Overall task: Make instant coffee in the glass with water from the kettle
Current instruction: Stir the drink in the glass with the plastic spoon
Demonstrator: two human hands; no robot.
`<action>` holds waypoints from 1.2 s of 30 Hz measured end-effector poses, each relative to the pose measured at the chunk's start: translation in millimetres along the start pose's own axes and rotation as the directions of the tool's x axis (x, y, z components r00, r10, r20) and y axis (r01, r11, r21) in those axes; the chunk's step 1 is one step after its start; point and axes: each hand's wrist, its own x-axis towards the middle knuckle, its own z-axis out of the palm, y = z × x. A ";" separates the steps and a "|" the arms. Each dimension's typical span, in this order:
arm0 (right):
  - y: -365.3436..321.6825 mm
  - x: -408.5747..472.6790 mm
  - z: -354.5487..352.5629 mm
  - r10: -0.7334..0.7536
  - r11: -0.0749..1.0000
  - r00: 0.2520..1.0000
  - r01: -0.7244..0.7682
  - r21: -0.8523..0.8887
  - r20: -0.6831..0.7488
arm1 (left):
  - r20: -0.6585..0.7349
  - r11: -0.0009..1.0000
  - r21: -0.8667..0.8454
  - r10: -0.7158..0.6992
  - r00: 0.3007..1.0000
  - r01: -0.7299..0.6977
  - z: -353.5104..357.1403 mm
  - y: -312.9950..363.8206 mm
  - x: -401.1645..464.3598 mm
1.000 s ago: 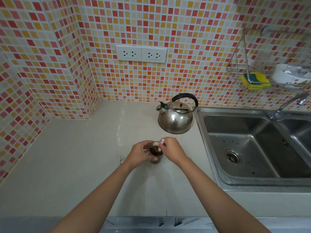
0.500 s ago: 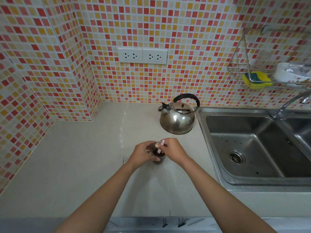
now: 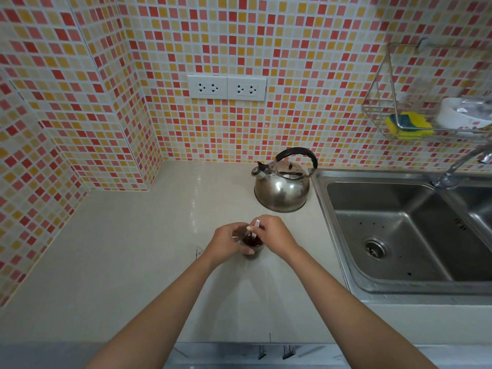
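Note:
A small clear glass with dark brown coffee in it stands on the pale counter. My left hand wraps around its left side. My right hand pinches a thin white stirrer whose lower end dips into the dark liquid. Behind the glass, to the right, the steel kettle with a black handle stands upright next to the sink.
A stainless double sink with a tap fills the right side. A wire rack on the tiled wall holds a yellow sponge and a white dish. Two wall sockets sit above the counter.
Both hands stay at the glass; the white stirrer has shifted slightly inside it. The camera view has tilted a little, and the kettle has not moved.

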 end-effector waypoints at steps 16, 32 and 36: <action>3.6 -1.8 0.6 0.062 0.998 0.998 -0.062 -0.001 0.016 | -0.011 1.000 0.005 -0.010 1.000 0.011 0.3 0.9 0.4; 6.6 1.6 -1.6 0.045 0.998 0.999 -0.043 0.053 -0.024 | -0.015 0.999 0.011 -0.045 0.999 0.046 0.5 2.1 -0.6; 10.3 1.9 -3.7 0.099 0.994 0.995 -0.097 0.058 -0.033 | -0.026 0.998 0.013 -0.059 0.998 0.060 1.1 1.6 0.2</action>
